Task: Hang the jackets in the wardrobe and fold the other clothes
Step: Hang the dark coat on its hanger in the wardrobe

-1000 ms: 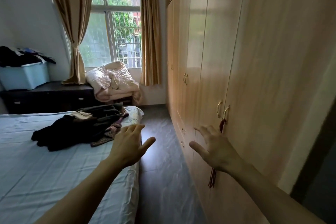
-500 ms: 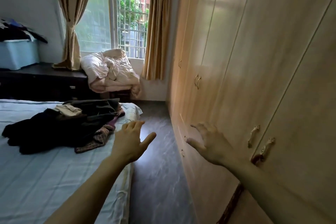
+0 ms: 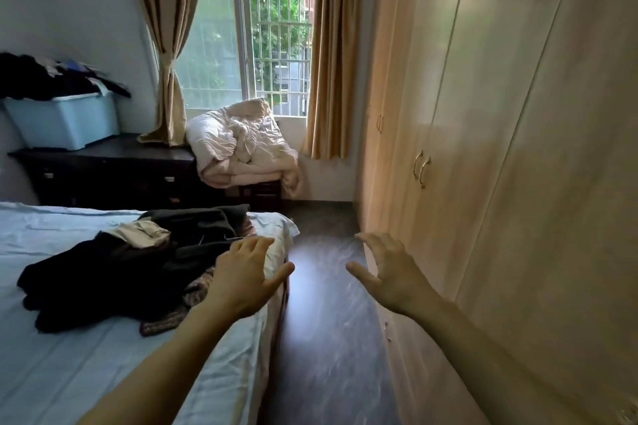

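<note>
Both hands are spread open and hold nothing. The left hand (image 3: 241, 274) hovers over the bed (image 3: 69, 373) edge at 7 o'clock, just beside the pile of dark clothes (image 3: 114, 269) lying on the sheet at 9 o'clock. The right hand (image 3: 390, 272) hangs above the floor (image 3: 321, 338), near the closed wardrobe (image 3: 500, 148) filling the 3 o'clock side.

window (image 3: 241, 41): barred, daylit | curtains (image 3: 169, 28): tan | floor (image 3: 324, 338): dark | dresser (image 3: 114, 169): dark
</note>
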The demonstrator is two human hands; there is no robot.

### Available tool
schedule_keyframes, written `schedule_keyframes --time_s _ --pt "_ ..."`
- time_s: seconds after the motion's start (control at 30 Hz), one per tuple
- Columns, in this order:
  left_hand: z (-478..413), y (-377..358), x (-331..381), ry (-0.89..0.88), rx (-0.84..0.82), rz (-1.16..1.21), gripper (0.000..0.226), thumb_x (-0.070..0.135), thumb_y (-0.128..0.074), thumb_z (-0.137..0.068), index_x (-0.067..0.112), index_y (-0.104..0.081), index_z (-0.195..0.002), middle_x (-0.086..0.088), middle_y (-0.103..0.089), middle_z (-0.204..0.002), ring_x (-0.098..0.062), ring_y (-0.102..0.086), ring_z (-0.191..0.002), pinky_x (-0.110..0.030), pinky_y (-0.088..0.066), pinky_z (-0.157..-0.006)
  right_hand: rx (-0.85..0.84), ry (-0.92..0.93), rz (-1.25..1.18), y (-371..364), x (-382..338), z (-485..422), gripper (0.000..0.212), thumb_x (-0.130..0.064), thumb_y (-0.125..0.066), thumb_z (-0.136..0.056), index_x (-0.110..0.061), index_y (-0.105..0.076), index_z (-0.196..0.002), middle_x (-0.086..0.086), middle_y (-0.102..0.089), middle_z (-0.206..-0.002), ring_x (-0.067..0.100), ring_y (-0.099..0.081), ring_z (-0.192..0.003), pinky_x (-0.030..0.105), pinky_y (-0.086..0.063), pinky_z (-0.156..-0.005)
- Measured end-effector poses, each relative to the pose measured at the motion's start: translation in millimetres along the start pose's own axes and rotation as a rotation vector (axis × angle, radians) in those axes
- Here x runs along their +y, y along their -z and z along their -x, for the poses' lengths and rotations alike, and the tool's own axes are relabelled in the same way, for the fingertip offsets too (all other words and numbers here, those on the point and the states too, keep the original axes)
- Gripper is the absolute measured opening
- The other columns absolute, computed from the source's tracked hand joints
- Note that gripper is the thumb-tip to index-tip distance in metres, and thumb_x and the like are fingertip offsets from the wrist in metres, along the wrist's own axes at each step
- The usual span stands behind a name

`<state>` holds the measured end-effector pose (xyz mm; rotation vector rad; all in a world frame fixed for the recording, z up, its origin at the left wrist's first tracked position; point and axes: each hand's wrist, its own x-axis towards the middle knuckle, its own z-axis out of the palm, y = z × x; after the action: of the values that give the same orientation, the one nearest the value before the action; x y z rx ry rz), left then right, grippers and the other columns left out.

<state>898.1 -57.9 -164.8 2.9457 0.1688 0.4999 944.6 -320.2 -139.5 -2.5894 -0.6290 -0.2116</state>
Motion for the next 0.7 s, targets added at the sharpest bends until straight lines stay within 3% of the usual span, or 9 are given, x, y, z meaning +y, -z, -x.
schedule_keyframes --time_s 0.5,0.7 --pt "-231 -80 -10 0.146 0.020 0.025 0.089 0.083 -0.021 -0.073 0.028 -0.050 -0.137 0.004 -0.054 -0.140 -0.020 -0.046 -0.128 -0.039 -0.042 -0.102 -0.052 0.065 -0.057 -49 103 -264 0.061 -0.057 -0.051 -0.095 -0.029 -0.038 -0.147 -0.007 -0.037 -0.155 0.016 -0.034 -0.142 0.032 -0.030 -0.114" --pt "-326 -136 -45 0.151 0.024 0.074 0.088 0.082 -0.023 -0.074 0.026 -0.050 -0.136 0.002 -0.054 -0.139 -0.022 -0.048 -0.126 -0.040 -0.043 -0.099 -0.083 0.089 0.001 -80 119 -364 0.064 -0.057 -0.051 -0.095 -0.028 -0.036 -0.149 -0.005 -0.034 -0.156 0.018 -0.031 -0.144 0.040 -0.034 -0.116"
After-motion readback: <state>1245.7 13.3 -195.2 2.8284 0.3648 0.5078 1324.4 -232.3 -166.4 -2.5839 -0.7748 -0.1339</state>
